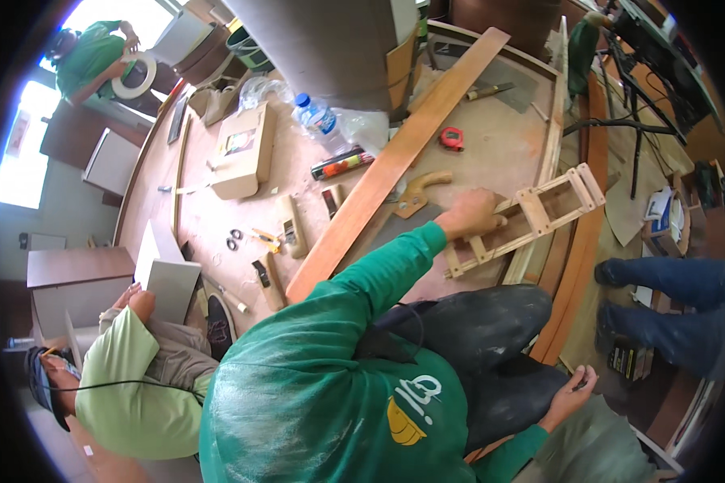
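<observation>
A small ladder-like frame of pale wood (533,211), with crosspieces between two long rails, lies slanted by my left knee. My left hand (469,214) is closed on its nearer left part; the palm hides some of the rail and the fingertips. Off to the lower right, beside my right thigh, my right hand (573,394) has its fingers curled around a small dark object that is too small to name. A handsaw with a wooden grip (420,193) lies just left of my left hand. Past it a long reddish-brown board (403,157) runs diagonally across the work surface.
Beyond the board are a red tape measure (451,139), a water bottle (317,119) and a cardboard box (246,149). Wooden hand planes (292,227) lie left. One person in light green (141,378) sits close at left; another's jeans (673,302) show at right. A tripod (636,121) stands far right.
</observation>
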The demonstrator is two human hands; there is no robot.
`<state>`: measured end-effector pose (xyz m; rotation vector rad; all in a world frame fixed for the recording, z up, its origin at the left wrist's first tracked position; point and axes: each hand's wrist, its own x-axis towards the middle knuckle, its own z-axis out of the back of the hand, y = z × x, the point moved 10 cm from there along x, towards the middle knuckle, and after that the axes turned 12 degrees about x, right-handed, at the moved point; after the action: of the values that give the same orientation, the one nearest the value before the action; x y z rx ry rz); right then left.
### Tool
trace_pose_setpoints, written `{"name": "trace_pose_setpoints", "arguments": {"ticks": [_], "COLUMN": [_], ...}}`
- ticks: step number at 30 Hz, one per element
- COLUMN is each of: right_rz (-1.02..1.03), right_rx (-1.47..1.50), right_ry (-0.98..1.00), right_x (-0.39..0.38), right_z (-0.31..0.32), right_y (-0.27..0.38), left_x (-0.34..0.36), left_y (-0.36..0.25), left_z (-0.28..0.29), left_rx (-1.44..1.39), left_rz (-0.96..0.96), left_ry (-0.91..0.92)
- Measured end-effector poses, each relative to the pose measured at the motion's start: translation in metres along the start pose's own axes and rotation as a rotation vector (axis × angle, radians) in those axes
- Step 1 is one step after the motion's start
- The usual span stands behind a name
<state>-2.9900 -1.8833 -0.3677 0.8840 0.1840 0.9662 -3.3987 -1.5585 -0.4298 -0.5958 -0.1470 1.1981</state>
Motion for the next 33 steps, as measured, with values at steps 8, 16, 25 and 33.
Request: {"name": "trace_pose_setpoints", "arguments": {"ticks": [8, 16, 25, 33], "right_rz": [-0.021, -0.049, -0.046, -0.044], "right_rx": [0.002, -0.003, 0.025, 0.021], "right_ry": [-0.010, -0.022, -0.086, -0.091], "right_x": [-0.014, -0.020, -0.030, -0.033], "right_z": [0.009, 0.031, 0.033, 0.036], "right_y": [0.001, -0.033, -0.017, -0.021], "left_x": [-0.035, -0.152, -0.147, -0.165], "left_y": [0.085, 0.223, 0.249, 0.219], "left_z": [0.039, 0.064, 0.086, 0.149], "left_rx": [-0.346, 0.259, -0.301, -0.455], "left_rz": [0.188, 0.450, 0.219, 0.305], "left_ry": [-0.057, -0.249, -0.314, -0.073]}}
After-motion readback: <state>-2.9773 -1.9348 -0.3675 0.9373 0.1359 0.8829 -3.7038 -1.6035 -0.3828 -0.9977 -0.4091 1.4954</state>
